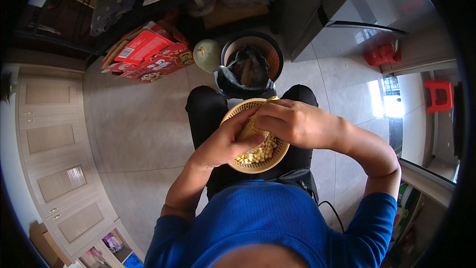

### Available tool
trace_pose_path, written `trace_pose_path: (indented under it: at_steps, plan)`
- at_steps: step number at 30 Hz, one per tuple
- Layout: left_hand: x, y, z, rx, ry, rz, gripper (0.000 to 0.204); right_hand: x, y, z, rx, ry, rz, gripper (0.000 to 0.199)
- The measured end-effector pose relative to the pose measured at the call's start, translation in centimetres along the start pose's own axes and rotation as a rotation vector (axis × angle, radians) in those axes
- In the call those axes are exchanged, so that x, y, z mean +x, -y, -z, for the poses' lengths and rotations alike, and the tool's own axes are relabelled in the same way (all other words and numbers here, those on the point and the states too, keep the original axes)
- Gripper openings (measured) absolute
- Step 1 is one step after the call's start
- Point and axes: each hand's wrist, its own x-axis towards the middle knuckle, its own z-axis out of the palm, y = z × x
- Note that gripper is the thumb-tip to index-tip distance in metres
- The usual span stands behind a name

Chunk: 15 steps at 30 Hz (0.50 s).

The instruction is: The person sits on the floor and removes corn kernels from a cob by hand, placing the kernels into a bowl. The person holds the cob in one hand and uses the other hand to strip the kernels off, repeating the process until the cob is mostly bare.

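Note:
A round yellow plastic basket (228,161) rests on my lap between my thighs. Loose corn kernels (261,154) lie in it. Above the basket, a corn cob (250,128) is held between my two hands, partly hidden by the fingers. My left hand (232,136) is wrapped along the near left side of the cob. My right hand (287,121) has its fingers curled over the cob's far right end, where a bit of yellow shows at the fingertips.
Just beyond my knees stands a bin (278,59) lined with a dark bag holding scraps. A pale green melon (207,54) sits beside it, then red cartons (148,59). A red stool (438,96) is at far right, cabinets (52,139) along the left.

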Motion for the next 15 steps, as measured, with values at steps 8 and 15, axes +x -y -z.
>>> trace_pose_path:
  at_steps: [8, 15]
  plan:
    - [0.4, 0.0, 0.1, 0.094, -0.042, -0.021, 0.052, 1.0, 0.5, 0.5, -0.103, 0.075, -0.054, 0.023]
    - [0.3, -0.1, -0.5, 0.08, -0.159, -0.081, 0.055, 0.5, -0.6, -0.3, -0.146, -0.024, -0.007, 0.02]
